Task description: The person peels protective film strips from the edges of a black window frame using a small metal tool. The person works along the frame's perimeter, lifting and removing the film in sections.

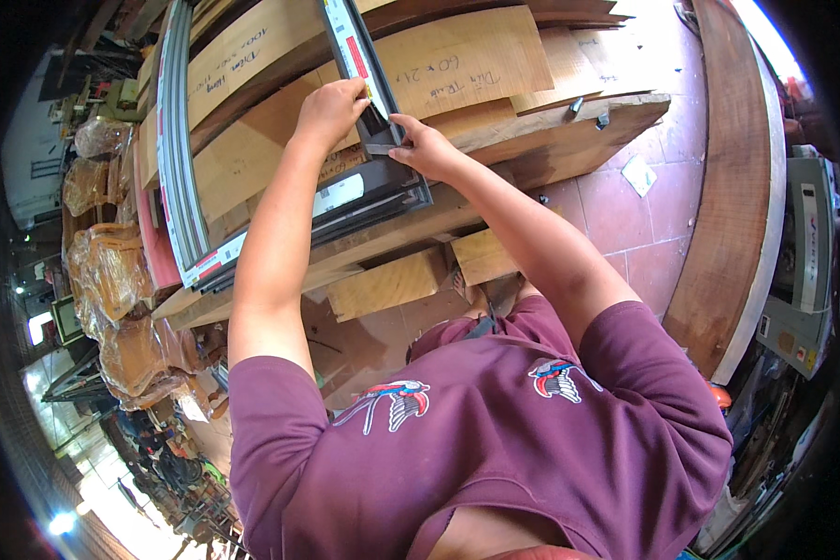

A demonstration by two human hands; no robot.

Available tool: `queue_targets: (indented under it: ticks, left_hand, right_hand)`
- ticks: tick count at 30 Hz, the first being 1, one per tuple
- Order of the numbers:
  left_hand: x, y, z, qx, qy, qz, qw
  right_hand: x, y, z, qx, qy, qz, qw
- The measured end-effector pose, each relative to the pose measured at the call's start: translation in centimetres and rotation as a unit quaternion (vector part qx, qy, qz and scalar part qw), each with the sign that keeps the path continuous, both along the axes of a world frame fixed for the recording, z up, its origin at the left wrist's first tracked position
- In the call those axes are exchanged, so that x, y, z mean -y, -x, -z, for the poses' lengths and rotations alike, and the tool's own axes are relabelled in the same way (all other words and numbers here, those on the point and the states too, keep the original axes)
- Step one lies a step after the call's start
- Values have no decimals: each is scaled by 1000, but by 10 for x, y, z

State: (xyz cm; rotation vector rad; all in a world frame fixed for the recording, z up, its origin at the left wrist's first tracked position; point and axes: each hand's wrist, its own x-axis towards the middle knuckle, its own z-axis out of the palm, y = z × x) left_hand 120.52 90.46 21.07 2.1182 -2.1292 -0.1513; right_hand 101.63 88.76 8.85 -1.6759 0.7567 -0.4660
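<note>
A dark grey metal frame [380, 91] with white and red stickers lies across stacked wooden boards. My left hand [331, 112] is closed at the inner edge of the frame's right bar, fingertips pinched together. A small yellow spot shows beside those fingertips; whatever they hold is too small to make out. Just right of it, my right hand [427, 151] reaches round the outer side of the same bar near its lower corner. Its thumb and forefinger are closed on a thin grey flat strip [380, 149] lying across the bar.
Wooden boards [476, 70] with handwriting lie beneath the frame, over a thick plank [579, 140]. A long curved-looking plank [719, 187] stands at right beside a grey machine [803, 261]. Plastic-wrapped wooden furniture [112, 271] lines the left. A white tile piece [638, 175] rests on the floor.
</note>
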Motion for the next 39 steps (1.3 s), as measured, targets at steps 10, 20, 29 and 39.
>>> queue_targets:
  ticks: [10,20,29,39]
  left_hand:
    - [-48,18,4,-29,68,50,996]
    - [-86,53,46,-120,181,-13,976]
    - [-90,50,55,-114,191,-18,975]
    - [-98,48,62,-122,205,-19,971]
  right_hand:
    - [8,-10,-3,-33,130,9,991]
    - [6,-25,17,83,93,55,991]
    - [-12,-29,8,63,-2,149,987]
    - [-9,-28,9,131,-51,137,981]
